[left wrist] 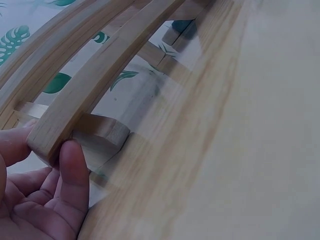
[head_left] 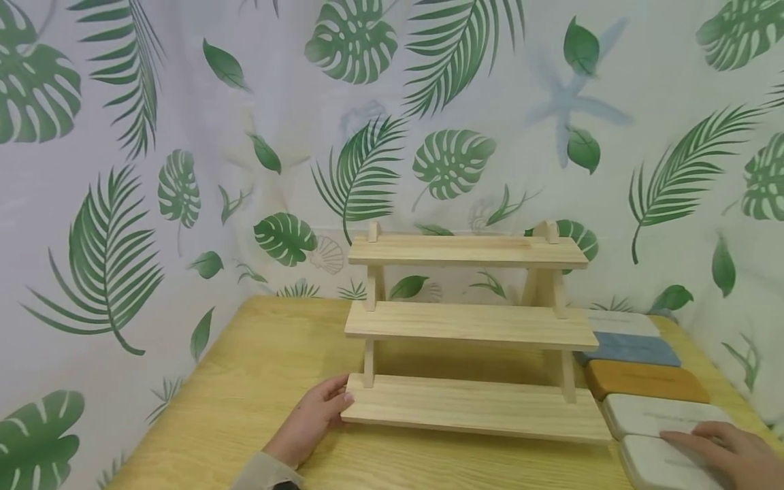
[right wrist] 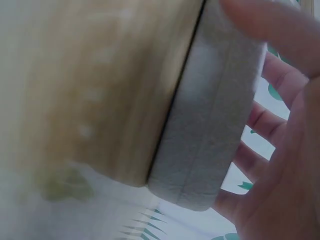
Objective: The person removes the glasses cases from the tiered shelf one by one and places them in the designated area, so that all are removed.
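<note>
A three-tier light wooden display stand [head_left: 471,323] stands on the table, with its steps facing me. At the left end of its lowest shelf [head_left: 474,408], my left hand [head_left: 309,422] holds the board's end between thumb and fingers; the left wrist view shows this pinch [left wrist: 70,165] up close. To the right of the stand lies a row of flat, rounded case-like blocks. My right hand [head_left: 735,452] rests its fingers over the nearest off-white block [head_left: 658,466]. In the right wrist view, the fingers spread across the top of that block [right wrist: 210,110].
Beyond the nearest block lie another off-white one [head_left: 643,408], an orange one [head_left: 649,381], a blue one [head_left: 637,348] and a white one [head_left: 621,323]. The wooden table [head_left: 275,340] meets a leaf-patterned cloth backdrop [head_left: 245,122] behind and at both sides.
</note>
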Action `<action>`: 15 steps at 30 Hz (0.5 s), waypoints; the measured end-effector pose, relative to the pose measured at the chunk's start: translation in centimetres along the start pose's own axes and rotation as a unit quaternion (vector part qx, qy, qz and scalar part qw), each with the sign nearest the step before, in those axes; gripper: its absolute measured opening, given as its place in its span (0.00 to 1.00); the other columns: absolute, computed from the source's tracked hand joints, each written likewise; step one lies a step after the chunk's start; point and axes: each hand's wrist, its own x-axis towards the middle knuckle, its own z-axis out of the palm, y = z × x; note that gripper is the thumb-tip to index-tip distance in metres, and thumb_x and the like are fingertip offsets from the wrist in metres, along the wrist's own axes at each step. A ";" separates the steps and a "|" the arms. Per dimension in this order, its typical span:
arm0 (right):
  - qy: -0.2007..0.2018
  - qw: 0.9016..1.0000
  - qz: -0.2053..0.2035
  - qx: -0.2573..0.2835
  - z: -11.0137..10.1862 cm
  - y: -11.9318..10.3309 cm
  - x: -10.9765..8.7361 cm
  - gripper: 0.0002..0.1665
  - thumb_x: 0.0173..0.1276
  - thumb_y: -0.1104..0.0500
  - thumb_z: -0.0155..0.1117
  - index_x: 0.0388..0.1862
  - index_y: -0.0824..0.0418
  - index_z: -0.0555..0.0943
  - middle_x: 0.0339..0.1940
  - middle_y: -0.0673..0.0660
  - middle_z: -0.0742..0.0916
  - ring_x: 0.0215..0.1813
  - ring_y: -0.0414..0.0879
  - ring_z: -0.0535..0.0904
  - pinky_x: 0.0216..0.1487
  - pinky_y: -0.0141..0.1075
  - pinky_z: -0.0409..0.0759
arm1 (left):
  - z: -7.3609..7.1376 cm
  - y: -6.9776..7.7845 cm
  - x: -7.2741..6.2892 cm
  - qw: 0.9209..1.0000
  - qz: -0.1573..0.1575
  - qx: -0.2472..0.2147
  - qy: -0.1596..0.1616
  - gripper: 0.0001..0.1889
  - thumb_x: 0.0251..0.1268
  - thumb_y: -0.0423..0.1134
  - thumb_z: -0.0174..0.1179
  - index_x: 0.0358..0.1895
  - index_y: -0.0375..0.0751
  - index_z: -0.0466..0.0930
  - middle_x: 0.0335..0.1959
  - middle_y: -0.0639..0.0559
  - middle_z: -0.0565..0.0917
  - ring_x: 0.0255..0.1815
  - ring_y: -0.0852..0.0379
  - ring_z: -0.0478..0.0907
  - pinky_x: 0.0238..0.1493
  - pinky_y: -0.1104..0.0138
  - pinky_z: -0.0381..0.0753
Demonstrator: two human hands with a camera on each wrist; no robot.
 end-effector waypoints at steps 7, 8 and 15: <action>0.072 0.994 -0.027 -0.082 0.0 -0.8 -0.1 0.44 0.41 0.37 0.86 0.59 0.46 0.82 0.38 0.46 0.76 0.28 0.30 0.64 0.23 0.33 0.66 | -0.1 0.4 0.1 1.000 0.001 -0.002 -0.002 0.37 0.79 0.48 0.55 0.79 0.29 0.53 0.69 0.34 0.71 0.62 0.44 0.77 0.56 0.57 0.81; 0.047 0.996 0.001 -0.078 -0.2 -0.9 0.1 0.42 0.46 0.38 0.84 0.60 0.51 0.81 0.38 0.47 0.77 0.29 0.32 0.66 0.24 0.34 0.67 | 0.0 0.4 0.1 1.000 0.001 -0.002 -0.003 0.37 0.79 0.48 0.55 0.79 0.29 0.53 0.69 0.35 0.71 0.62 0.44 0.77 0.56 0.58 0.81; 0.002 0.993 0.099 -0.059 -1.6 -2.7 1.7 0.41 0.61 0.40 0.76 0.63 0.66 0.77 0.39 0.56 0.81 0.34 0.46 0.74 0.28 0.40 0.73 | 0.0 0.7 0.1 1.000 -0.007 0.020 0.000 0.37 0.80 0.48 0.54 0.79 0.29 0.51 0.67 0.36 0.72 0.59 0.46 0.78 0.54 0.58 0.82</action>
